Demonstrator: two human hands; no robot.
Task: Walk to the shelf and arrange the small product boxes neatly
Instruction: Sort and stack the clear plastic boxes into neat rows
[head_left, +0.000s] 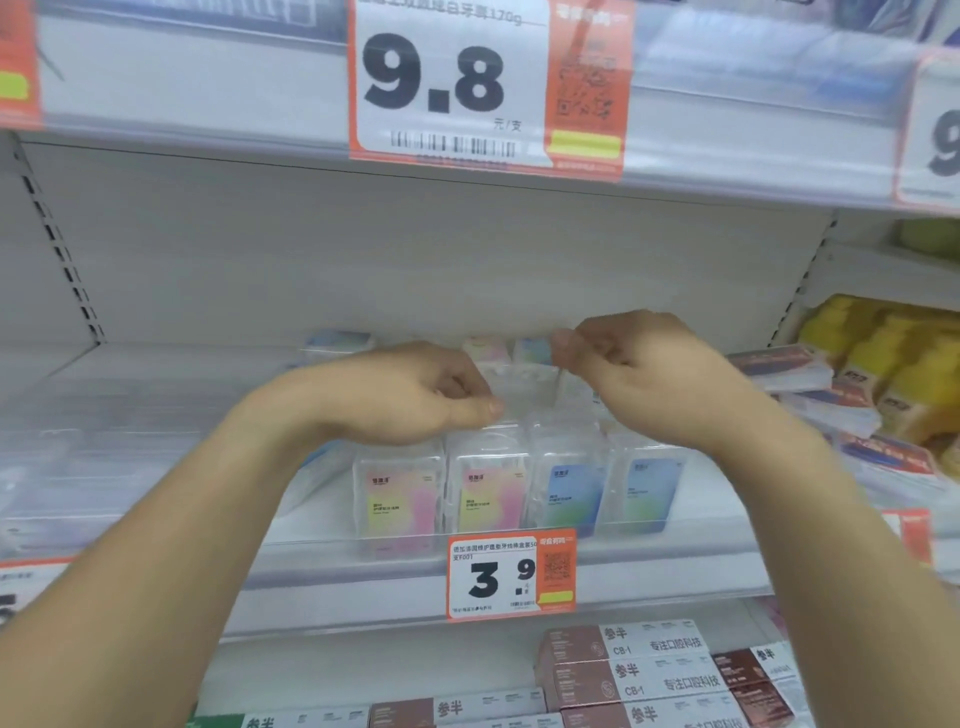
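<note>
**Head view: both hands over the small clear boxes on the middle shelf**

Head camera looks into a white store shelf (156, 395); a large price tag reading 9.8 (447, 83) hangs from the shelf edge above, and a smaller tag reading 3.9 (511, 574) is clipped to the front rail just below the boxes; yellow packages (893, 358) and flat red-and-white packs (789, 369) crowd the right side, and brown-and-white cartons (628, 670) are stacked on the shelf beneath.

Small clear product boxes (488, 493) stand upright in a front row near the rail, two with pink-yellow labels beside two with blue-green labels, touching or nearly so; more of the same boxes sit behind them, blurred, and one (337, 340) sits apart at the back left.

Both forearms reach in from below and partly hide the rear boxes; left hand (410, 395) hovers just above the front row with its fingers curled in, thumb against fingertips, and whether it pinches anything cannot be told; right hand (639, 364) is higher and further back, its fingers (571, 345) curled at the top of a rear box, the grip itself too blurred to confirm.
</note>
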